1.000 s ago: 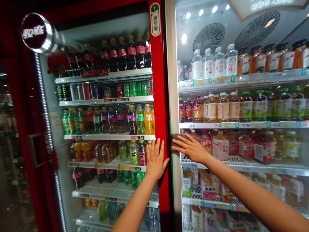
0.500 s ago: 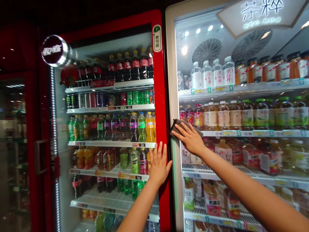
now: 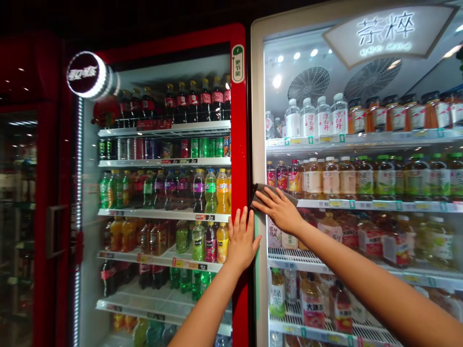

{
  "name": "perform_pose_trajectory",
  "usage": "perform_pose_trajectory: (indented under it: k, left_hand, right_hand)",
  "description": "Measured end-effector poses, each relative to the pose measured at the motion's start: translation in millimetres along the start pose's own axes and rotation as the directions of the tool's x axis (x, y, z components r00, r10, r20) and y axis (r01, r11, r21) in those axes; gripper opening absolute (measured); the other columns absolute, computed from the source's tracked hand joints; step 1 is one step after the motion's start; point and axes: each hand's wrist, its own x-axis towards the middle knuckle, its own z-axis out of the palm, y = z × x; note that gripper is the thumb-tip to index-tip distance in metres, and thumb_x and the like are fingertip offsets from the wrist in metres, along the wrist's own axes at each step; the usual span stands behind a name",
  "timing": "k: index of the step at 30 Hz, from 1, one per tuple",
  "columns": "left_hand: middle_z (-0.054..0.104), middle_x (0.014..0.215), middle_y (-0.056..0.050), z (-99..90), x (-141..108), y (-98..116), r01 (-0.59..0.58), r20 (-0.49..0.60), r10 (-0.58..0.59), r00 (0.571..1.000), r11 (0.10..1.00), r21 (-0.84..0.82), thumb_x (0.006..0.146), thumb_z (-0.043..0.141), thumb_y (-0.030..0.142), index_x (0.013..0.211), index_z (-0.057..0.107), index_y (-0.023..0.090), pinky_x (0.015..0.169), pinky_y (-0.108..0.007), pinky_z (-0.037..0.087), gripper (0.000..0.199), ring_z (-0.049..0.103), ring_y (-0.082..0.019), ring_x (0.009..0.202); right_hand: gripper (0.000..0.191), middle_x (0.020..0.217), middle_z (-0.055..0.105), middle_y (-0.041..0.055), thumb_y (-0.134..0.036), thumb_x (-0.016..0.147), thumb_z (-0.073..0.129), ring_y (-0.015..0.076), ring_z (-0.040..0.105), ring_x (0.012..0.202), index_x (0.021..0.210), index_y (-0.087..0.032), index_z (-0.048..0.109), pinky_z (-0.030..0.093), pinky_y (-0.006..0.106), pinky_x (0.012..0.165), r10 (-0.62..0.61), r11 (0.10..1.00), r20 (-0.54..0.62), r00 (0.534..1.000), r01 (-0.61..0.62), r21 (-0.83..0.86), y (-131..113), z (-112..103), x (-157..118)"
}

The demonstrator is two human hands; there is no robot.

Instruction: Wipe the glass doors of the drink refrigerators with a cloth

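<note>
My left hand (image 3: 241,241) lies flat on the right red frame (image 3: 238,144) of a drinks cooler, its fingers spread and pointing up, with nothing in it. To the right, my right hand (image 3: 280,209) presses a dark grey cloth (image 3: 264,189) against the pale frame (image 3: 258,120) of the neighbouring cooler. The cloth shows above and beyond its fingers, reaching the frame's left edge; part of it is hidden beneath the hand.
Behind the red cooler's glass stand rows of bottles and cans on shelves (image 3: 162,213). The right cooler holds water and tea bottles (image 3: 338,113) under a lit sign (image 3: 388,34). Another red cooler with a handle (image 3: 55,231) stands at far left.
The cloth and my right hand sit slightly farther left on the pale frame. My left hand stays on the red frame. The whole view has shifted a little.
</note>
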Motion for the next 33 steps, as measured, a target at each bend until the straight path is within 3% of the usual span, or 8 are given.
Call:
perform_pose_trajectory:
  k: [5, 8, 12, 18, 22, 27, 30, 33]
  left_hand:
    - [0.023, 0.168, -0.014, -1.5, -3.1, -1.2, -0.02, -0.02, 0.021, 1.0, 1.0, 0.013, 0.098, 0.05, 0.036, 0.163, 0.011, 0.017, 0.125, -0.059, 0.017, 0.078, 0.009, -0.031, 0.157]
    - [0.023, 0.168, -0.014, -1.2, -1.3, -1.5, -0.017, -0.022, 0.018, 1.0, 1.0, 0.019, 0.098, 0.05, 0.035, 0.163, 0.009, 0.017, 0.125, -0.059, 0.017, 0.079, 0.01, -0.031, 0.157]
    - [0.023, 0.168, -0.013, -2.1, -2.9, -4.4, -0.005, -0.047, 0.007, 0.999, 1.0, 0.027, 0.098, 0.051, 0.034, 0.163, 0.009, 0.017, 0.126, -0.057, 0.017, 0.079, 0.011, -0.031, 0.157]
    - [0.026, 0.167, -0.015, -0.3, -8.4, -7.7, -0.01, -0.051, 0.011, 0.999, 1.0, 0.019, 0.096, 0.055, 0.03, 0.163, 0.012, 0.017, 0.125, -0.059, 0.019, 0.081, 0.011, -0.032, 0.157]
    - [0.023, 0.168, -0.015, -0.8, 5.6, 1.5, -0.004, -0.06, 0.0, 0.998, 0.998, -0.065, 0.097, 0.054, 0.032, 0.163, 0.005, 0.019, 0.124, -0.06, 0.021, 0.084, 0.012, -0.032, 0.157]
    - [0.024, 0.168, -0.013, -3.8, 28.9, 26.5, -0.059, -0.122, 0.031, 0.992, 0.971, -0.233, 0.1, 0.042, 0.021, 0.163, -0.004, 0.021, 0.124, -0.056, 0.026, 0.077, 0.011, -0.027, 0.157]
    - [0.024, 0.168, -0.012, 2.4, 50.7, 46.7, -0.164, -0.139, 0.126, 0.982, 0.936, -0.312, 0.1, 0.035, 0.014, 0.163, -0.003, 0.021, 0.124, -0.052, 0.029, 0.074, 0.011, -0.024, 0.157]
    - [0.018, 0.168, -0.017, 14.9, 82.2, 64.7, -0.136, -0.11, 0.108, 0.988, 0.947, -0.292, 0.099, 0.044, 0.022, 0.163, 0.004, 0.017, 0.122, -0.055, 0.03, 0.075, 0.009, -0.029, 0.156]
  right_hand:
    - [0.061, 0.163, 0.036, -0.0037, -0.024, 0.095, 0.054, 0.0234, 0.03, 0.152, 0.153, -0.037, 0.042, 0.018, 0.051, 0.125, -0.276, 0.96, 0.055, 0.959, 0.272, 0.072, -12.3, 9.9, -28.1]
    - [0.062, 0.164, 0.034, -0.0025, -0.021, 0.095, 0.053, 0.025, 0.028, 0.152, 0.154, -0.038, 0.04, 0.019, 0.052, 0.124, -0.065, 0.998, 0.004, 0.998, 0.065, 0.004, 4.9, 0.6, -15.5]
    - [0.066, 0.165, 0.031, 0.0025, -0.019, 0.092, 0.056, 0.0315, 0.026, 0.153, 0.155, -0.033, 0.04, 0.021, 0.056, 0.122, 0.209, 0.975, -0.092, 0.974, -0.215, -0.061, 5.7, -1.1, -18.0]
    - [0.061, 0.164, 0.035, -0.0025, -0.023, 0.097, 0.053, 0.0258, 0.029, 0.152, 0.155, -0.038, 0.039, 0.022, 0.051, 0.124, -0.003, 1.0, -0.033, 0.999, 0.003, 0.012, -27.2, 14.0, -23.6]
    - [0.056, 0.165, 0.03, -0.0003, -0.025, 0.1, 0.047, 0.0277, 0.024, 0.154, 0.154, -0.036, 0.04, 0.02, 0.055, 0.124, 0.247, 0.968, -0.031, 0.968, -0.245, 0.061, -13.0, 0.2, 1.8]
    - [0.061, 0.169, 0.016, 0.007, -0.041, 0.106, 0.029, 0.0284, 0.007, 0.157, 0.163, -0.027, 0.013, 0.019, 0.062, 0.123, 0.558, 0.777, -0.033, 0.829, -0.508, 0.372, -12.8, -1.7, -12.4]
    - [0.06, 0.169, 0.013, 0.0042, -0.047, 0.107, 0.016, 0.0231, 0.005, 0.156, 0.163, -0.029, 0.004, 0.019, 0.059, 0.124, 0.632, 0.532, 0.058, 0.773, -0.487, 0.693, -16.0, -1.3, -25.2]
    - [0.061, 0.167, 0.024, 0.0043, -0.053, 0.106, 0.013, 0.0202, 0.02, 0.154, 0.163, -0.03, 0.011, 0.02, 0.053, 0.126, 0.647, 0.273, 0.13, 0.751, -0.387, 0.881, -4.8, -14.7, -32.7]
